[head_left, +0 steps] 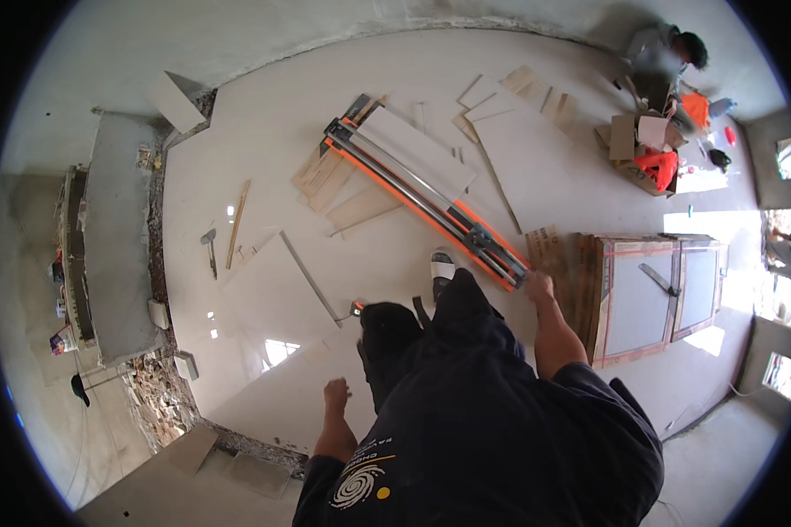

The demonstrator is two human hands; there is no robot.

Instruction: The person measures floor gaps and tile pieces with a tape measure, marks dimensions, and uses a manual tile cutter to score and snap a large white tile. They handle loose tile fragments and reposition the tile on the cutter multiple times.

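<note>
In the head view, see a long, slim cutter (413, 195), orange-edged with silver rails, aslant on the glossy floor (193, 202), a pale tile (417, 151) alongside, near end at the right hand (539, 285), impossible to tell whether clamped; left hand (337, 393) well apart, too small to judge its grip. Spot white lettering (373, 462) and a spiral (357, 486) on the dark shirt (492, 422), blackish print on cardboard (547, 250). Around, find bare grey walls (325, 19).

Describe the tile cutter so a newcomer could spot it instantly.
On the pale floor, find the cardboard-edged stacks at the right. Left of them, the wearer's right hand meets the near end of the tile cutter, which slants toward the upper left. Unlike the flat slabs around it, it has long silver rails and orange edges.
</note>
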